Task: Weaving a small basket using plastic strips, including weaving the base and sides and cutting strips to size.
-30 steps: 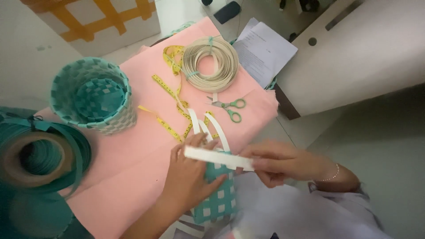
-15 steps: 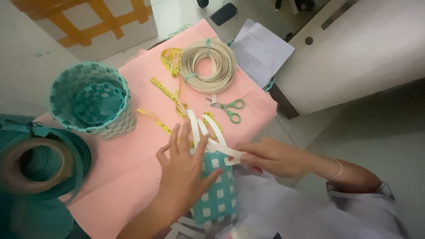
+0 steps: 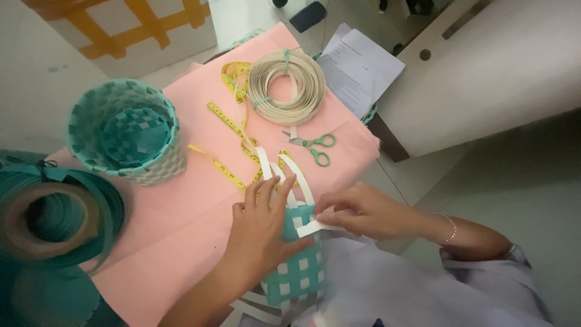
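1. A pink cloth is spread over the table.
2. A finished teal and white woven basket is stood at its far left.
3. A half-woven teal and white piece is pressed flat at the near edge by the left hand, fingers spread.
4. A white strip is pinched by the right hand beside the piece.
5. Green-handled scissors are laid beyond.
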